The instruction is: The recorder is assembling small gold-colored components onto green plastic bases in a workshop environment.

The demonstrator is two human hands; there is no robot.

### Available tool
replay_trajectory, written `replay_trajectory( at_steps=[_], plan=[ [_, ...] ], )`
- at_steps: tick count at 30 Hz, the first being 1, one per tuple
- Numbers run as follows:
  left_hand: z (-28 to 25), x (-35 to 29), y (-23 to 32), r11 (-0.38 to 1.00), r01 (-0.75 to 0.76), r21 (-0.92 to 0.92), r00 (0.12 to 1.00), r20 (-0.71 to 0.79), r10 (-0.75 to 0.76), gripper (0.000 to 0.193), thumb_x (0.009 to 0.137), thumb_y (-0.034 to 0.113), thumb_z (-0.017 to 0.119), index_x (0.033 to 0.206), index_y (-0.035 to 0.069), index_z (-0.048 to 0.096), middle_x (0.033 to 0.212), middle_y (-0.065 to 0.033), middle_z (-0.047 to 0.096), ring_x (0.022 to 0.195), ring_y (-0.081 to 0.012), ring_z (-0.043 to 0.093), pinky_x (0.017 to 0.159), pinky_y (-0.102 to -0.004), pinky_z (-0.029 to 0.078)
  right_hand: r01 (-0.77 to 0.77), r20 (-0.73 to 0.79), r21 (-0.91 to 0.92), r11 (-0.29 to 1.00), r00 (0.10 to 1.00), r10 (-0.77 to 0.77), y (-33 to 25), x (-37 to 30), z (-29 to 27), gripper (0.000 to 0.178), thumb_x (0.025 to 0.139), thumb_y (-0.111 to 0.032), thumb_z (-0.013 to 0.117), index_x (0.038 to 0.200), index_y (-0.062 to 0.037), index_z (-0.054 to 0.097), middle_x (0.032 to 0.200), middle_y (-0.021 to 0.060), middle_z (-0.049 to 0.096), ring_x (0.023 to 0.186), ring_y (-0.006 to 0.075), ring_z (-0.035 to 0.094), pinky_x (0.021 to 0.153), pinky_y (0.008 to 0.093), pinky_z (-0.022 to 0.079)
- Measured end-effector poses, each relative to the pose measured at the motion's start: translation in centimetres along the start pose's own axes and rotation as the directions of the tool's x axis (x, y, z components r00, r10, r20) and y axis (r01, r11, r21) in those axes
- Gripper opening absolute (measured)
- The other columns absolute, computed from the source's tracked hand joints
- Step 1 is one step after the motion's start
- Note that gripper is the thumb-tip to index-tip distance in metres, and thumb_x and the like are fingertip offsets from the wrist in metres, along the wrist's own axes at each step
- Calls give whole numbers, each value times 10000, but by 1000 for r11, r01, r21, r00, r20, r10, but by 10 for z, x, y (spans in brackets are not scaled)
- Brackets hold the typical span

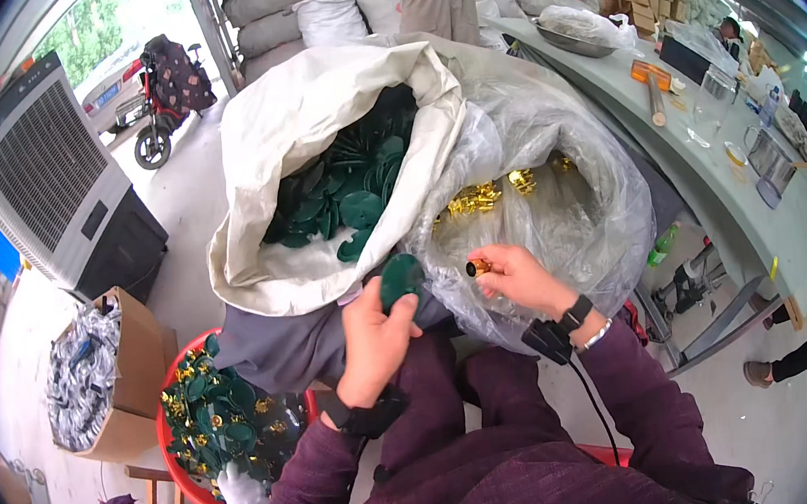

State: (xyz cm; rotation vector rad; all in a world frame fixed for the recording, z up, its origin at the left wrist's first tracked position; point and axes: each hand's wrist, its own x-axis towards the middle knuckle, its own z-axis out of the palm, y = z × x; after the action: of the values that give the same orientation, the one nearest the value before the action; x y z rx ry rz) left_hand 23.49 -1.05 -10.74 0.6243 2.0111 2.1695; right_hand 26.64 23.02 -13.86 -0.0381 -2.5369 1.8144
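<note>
Below the white sack (247, 170) and clear bag (615, 166) at centre frame, the hands are apart: left hand (373, 344) gripping a green disc (402, 278), right hand (526, 279) pinching a small gold piece (475, 267). Pairing seems underway; the next move likely calls for aligning both.

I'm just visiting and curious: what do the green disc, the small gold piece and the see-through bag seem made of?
Green disc: probably plastic, with a smooth face and faint sheen.
Small gold piece: perhaps metal, from its coppery glint; coated plastic is possible.
See-through bag: likely thin plastic film, as its folds look crinkled, glossy and translucent.
</note>
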Motion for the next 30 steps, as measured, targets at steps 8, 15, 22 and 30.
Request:
replay_trajectory(
  at_steps=[8, 15, 22, 30],
  plan=[
    [39, -13, -12, 947, -168, 272, 985, 72, 154, 106, 764, 21, 573, 834, -36, 518, 696, -232, 554, 636, -396, 577, 545, -418, 429, 380, -40, -117, 918, 921, -386, -38, -47, 26, 258, 810, -24, 621, 1062, 6, 575, 963, 96, 574, 838, 202, 597, 723, 296, 483],
    [44, -21, -13, 742, -377, 555, 925, 186, 331, 136, 738, 16, 566, 823, -35, 473, 740, -233, 544, 643, -438, 553, 565, -486, 440, 488, 15, -443, 752, 843, -538, -40, -52, 33, 239, 781, -44, 648, 1004, 9, 580, 899, 137, 566, 751, 300, 585, 651, 343, 474],
    [45, -34, -5, 547, -481, 685, 876, 356, 325, 169, 699, 9, 576, 835, -34, 487, 734, -189, 527, 604, -363, 578, 523, -463, 450, 463, 168, -559, 687, 875, -454, -42, -52, 27, 151, 792, -73, 644, 898, 8, 574, 755, 120, 553, 697, 289, 600, 595, 386, 459],
    [12, -35, -6, 591, -567, 574, 822, 437, 365, 239, 710, -23, 568, 947, -27, 532, 760, -183, 531, 659, -365, 569, 574, -450, 440, -16, 280, 246, 969, 958, -55, -35, -41, 40, 146, 860, -121, 635, 903, 17, 615, 747, 25, 628, 612, 83, 592, 580, 240, 497]
  ],
)
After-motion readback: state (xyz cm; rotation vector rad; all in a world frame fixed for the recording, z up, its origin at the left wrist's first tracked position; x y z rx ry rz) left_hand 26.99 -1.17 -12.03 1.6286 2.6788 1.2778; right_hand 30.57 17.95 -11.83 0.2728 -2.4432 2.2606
